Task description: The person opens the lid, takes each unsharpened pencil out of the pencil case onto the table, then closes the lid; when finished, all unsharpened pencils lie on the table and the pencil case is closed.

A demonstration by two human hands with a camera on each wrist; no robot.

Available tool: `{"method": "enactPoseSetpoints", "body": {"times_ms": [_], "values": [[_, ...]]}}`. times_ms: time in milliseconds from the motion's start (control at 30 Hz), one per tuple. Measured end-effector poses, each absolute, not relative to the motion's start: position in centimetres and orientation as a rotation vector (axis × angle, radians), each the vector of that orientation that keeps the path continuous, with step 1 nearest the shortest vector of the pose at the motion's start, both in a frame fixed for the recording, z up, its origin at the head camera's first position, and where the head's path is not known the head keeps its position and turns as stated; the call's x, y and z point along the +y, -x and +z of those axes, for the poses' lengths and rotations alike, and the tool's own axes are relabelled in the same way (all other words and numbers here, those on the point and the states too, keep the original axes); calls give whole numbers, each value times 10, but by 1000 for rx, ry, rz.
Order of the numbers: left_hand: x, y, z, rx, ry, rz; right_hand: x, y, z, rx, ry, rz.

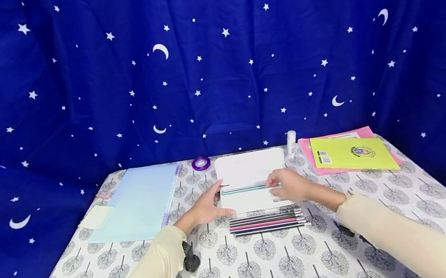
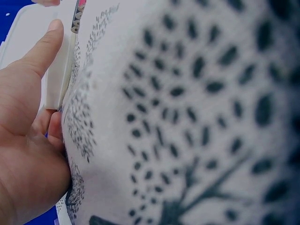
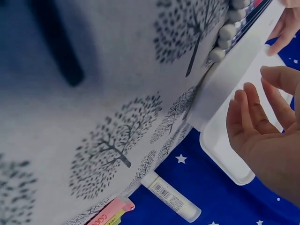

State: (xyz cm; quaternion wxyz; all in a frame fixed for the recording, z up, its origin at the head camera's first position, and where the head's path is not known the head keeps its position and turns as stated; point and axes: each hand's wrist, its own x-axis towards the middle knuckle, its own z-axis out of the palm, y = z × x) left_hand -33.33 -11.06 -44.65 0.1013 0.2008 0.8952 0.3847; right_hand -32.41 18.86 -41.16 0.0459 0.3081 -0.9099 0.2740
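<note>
A white pencil case [image 1: 254, 199] lies unfolded on the table, its lid [image 1: 249, 166] laid back behind the tray. A few green and dark pencils [image 1: 243, 189] lie lengthwise in the tray near the hinge. My left hand [image 1: 207, 205] grips the tray's left end, thumb at the front corner; in the left wrist view fingertips [image 2: 54, 126] curl under the edge. My right hand [image 1: 293, 183] hovers at the tray's right end, fingers loosely bent beside the pencil ends. In the right wrist view nothing shows between those fingers [image 3: 255, 110].
In front of the case lies a row of several black, red and blue pencils [image 1: 267, 222]. Behind stand purple tape [image 1: 201, 163] and a white glue stick [image 1: 291, 142]. Blue notebooks [image 1: 133, 206] with sticky notes [image 1: 96, 217] lie left, a yellow-green book [image 1: 352, 153] on pink ones right.
</note>
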Motion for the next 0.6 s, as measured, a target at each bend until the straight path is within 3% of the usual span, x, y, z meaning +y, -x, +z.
{"method": "enactPoseSetpoints", "body": {"times_ms": [367, 600], "values": [[-111, 333, -447, 2651, -590, 1115, 185, 347, -415, -2873, -808, 813], [-111, 333, -447, 2649, -588, 1109, 184, 357, -415, -2903, -878, 744]]}}
